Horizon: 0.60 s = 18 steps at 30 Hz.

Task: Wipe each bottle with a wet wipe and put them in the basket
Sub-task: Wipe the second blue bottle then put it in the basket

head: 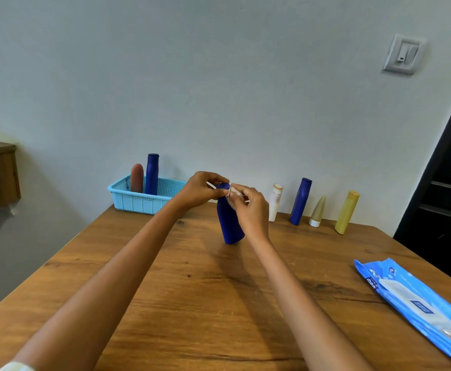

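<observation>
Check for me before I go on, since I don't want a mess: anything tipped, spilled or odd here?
Nothing stands out. Two bottles stand in the basket, four wait upright along the wall, no spill shows.

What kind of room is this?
Probably a room in a home: a wooden table against a plain painted wall, a wall switch, and a dark doorway at the right.
</observation>
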Each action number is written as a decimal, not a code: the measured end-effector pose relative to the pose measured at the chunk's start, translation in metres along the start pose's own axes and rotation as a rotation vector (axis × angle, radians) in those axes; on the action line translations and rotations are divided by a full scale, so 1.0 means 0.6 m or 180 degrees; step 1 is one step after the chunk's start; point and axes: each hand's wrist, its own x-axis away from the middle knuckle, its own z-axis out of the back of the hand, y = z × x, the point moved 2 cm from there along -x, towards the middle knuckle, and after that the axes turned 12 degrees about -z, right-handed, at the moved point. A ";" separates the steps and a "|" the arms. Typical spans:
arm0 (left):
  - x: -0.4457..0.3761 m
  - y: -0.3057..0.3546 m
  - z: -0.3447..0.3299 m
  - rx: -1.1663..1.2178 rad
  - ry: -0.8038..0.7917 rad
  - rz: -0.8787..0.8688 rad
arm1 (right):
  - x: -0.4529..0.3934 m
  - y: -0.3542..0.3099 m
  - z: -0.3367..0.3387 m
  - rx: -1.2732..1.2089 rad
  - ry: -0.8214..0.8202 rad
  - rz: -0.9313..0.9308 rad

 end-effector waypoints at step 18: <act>0.000 0.006 -0.020 0.0156 0.0119 0.0197 | 0.002 0.023 0.003 -0.0281 -0.0126 -0.0361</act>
